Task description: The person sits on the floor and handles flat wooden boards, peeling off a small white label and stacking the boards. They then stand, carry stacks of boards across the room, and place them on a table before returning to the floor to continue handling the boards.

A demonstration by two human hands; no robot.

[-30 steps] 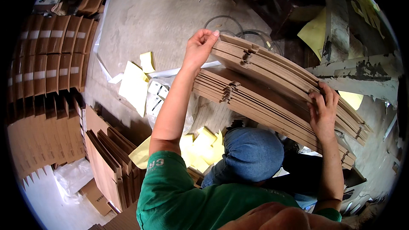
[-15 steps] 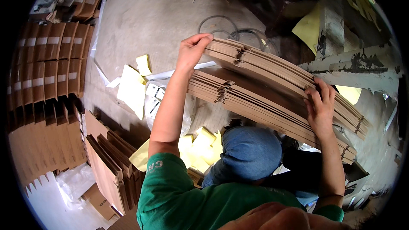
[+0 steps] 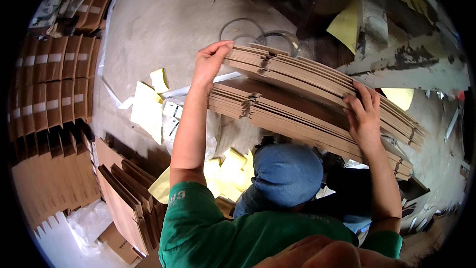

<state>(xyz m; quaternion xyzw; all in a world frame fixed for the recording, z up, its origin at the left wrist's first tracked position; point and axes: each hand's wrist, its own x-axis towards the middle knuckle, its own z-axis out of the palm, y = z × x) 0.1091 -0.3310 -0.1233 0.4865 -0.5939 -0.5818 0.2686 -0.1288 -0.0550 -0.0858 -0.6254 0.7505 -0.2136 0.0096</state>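
Upper cardboard bundle (image 3: 302, 73) has shifted left in view (yellow floor sheet (image 3: 147, 112) likewise), gripped by left hand (image 3: 208, 64) and right hand (image 3: 365, 116). Coiled cable (image 3: 274, 33), chipped beam (image 3: 396, 72) crowd its far edge.

White lettering (image 3: 177, 197) — green sleeve (image 3: 191, 213), dark print (image 3: 122, 246) — brown carton (image 3: 112, 238)

Left hand (image 3: 210, 63) pinching far cardboard stack (image 3: 302, 73), right hand (image 3: 365, 114) gripping it; near cardboard stack (image 3: 297, 128) alongside.

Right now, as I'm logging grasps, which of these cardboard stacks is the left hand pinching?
The upper stack, farther from the denim knee: the left hand pinches its left end. The lower stack lies nearer the knee.
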